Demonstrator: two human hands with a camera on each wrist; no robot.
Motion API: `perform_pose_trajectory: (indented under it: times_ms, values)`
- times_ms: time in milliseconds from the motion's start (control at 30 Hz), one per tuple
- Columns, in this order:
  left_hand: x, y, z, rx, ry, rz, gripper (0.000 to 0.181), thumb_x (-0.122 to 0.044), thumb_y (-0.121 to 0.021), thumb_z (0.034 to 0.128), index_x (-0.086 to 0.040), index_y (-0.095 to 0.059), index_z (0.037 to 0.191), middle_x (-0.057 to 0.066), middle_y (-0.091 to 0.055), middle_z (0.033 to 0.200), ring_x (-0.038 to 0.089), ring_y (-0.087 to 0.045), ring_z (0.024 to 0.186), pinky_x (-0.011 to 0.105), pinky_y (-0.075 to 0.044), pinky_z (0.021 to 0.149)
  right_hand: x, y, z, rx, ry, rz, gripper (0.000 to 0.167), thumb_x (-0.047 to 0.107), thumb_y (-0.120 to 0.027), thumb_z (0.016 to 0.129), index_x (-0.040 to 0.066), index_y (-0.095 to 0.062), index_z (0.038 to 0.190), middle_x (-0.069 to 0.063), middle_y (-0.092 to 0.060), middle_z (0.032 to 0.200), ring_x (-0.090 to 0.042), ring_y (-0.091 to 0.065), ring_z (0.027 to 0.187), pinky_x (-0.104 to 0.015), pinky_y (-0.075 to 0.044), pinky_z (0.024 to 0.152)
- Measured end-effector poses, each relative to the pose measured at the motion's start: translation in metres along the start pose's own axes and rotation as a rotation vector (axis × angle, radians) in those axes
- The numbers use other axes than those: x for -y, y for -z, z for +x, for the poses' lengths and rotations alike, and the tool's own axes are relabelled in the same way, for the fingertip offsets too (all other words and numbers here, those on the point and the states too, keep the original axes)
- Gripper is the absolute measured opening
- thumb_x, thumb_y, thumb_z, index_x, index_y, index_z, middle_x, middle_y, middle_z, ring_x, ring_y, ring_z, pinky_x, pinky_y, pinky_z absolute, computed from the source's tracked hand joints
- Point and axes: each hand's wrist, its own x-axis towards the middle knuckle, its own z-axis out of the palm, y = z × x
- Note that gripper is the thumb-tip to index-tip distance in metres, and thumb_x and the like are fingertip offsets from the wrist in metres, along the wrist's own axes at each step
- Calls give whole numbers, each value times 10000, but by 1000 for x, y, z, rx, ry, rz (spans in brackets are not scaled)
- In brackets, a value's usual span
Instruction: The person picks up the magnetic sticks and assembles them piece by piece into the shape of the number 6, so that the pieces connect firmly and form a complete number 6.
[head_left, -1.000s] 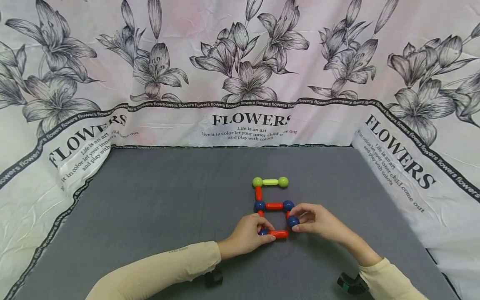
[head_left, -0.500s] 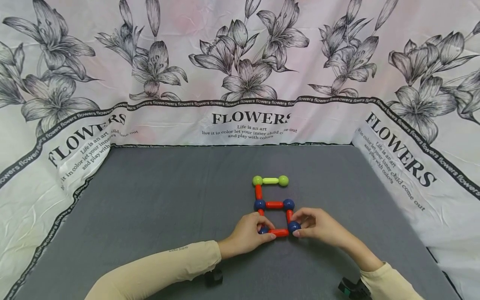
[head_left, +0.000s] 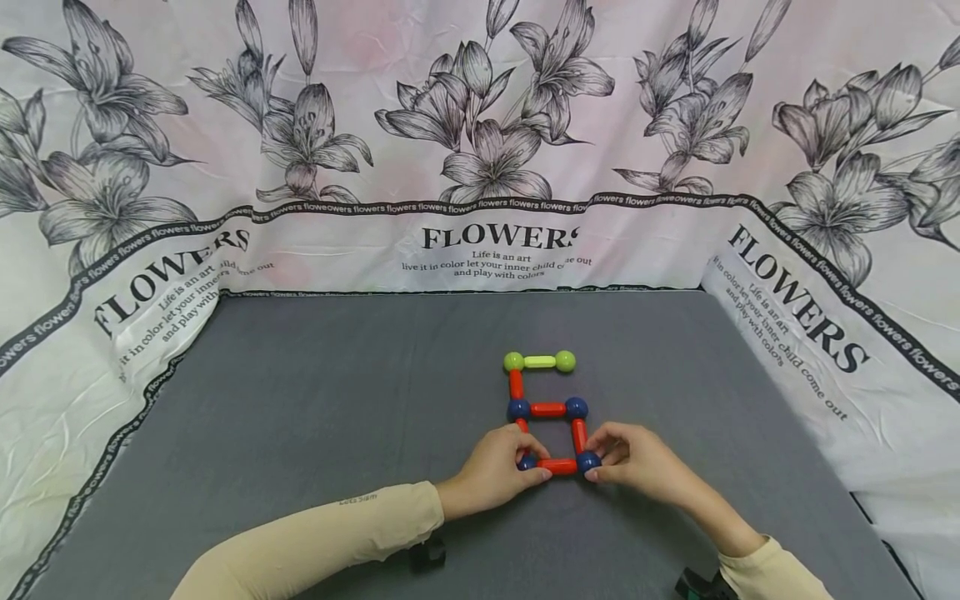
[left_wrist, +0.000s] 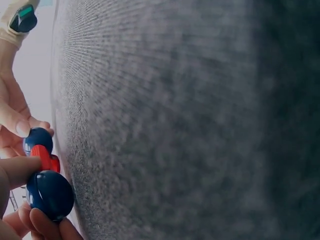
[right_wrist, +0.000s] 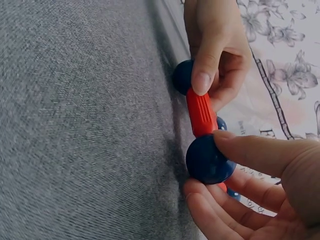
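In the head view, red magnetic rods and blue balls form a square on the grey table, with a lime rod (head_left: 539, 362) between two lime balls at its far end. My left hand (head_left: 493, 471) grips the near-left corner, thumb on the near red rod (head_left: 558, 467) and fingers round the blue ball (left_wrist: 51, 195). My right hand (head_left: 637, 460) pinches the near-right blue ball (right_wrist: 210, 159) between thumb and fingers. That ball meets the near rod and the right-side red rod (head_left: 579, 435). The left-side red rod is partly hidden by my left hand.
The grey cloth-covered table (head_left: 337, 400) spreads around the figure. A white floral curtain (head_left: 502, 250) hangs behind it and along both sides. A dark wrist device (head_left: 705, 585) sits by the right sleeve, another dark piece (head_left: 428, 553) under the left sleeve.
My right hand has moved toward me with the blue ball, from the middle of the square's right side to its near-right corner. The left hand has stayed in place.
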Motion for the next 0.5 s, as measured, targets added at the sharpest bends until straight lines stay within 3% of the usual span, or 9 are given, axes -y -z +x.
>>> perform_pose_trajectory:
  times_ms: [167,300,500]
  values:
    - [-2,0,1,0,-27,41,172,-294,-810,826,-180,-770,949,-28,-523,739,19,-403,607,142,-315,551,-1,-2,0,-2,-22,1,320,200,-843,775,54,-663,995,-70,-683,884,-91,-637,728,-233,-525,610]
    - [-3,4,3,13,-66,134,202,-368,-786,843,-195,-768,945,-54,-522,727,10,-409,589,142,-327,536,-2,-2,1,-1,-48,10,333,208,-854,759,47,-648,965,-54,-691,841,-86,-640,706,-231,-523,608]
    - [-9,20,24,32,-223,308,260,-415,-746,871,-211,-756,1032,-63,-568,812,32,-442,677,132,-362,583,-6,0,2,19,-54,58,371,229,-852,765,20,-614,958,-64,-703,797,-84,-649,680,-241,-519,593]
